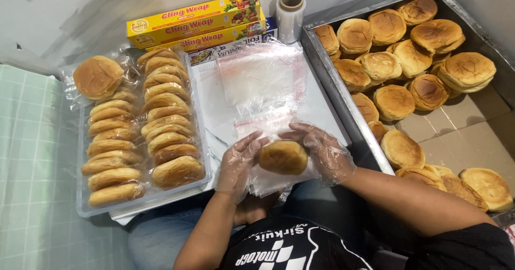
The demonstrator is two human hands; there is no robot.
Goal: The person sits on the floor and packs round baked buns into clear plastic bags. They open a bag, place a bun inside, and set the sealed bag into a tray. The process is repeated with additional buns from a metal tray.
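Gloved left hand (pixel 238 163) and right hand (pixel 323 151) cup bun (pixel 283 157).

bagged buns (pixel 140 136) in tray (pixel 83 208) left; loose buns (pixel 407 61) in bin (pixel 343 95) right.

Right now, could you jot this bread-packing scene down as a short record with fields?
left hand: gloved left hand on the left side of the bun
right hand: gloved right hand on its right side
held item: round golden-brown bun over a clear plastic bag
left of hands: clear plastic tray of bagged buns standing in rows
right of hands: grey metal tray of loose buns
far edge: yellow wrap boxes, clear film roll
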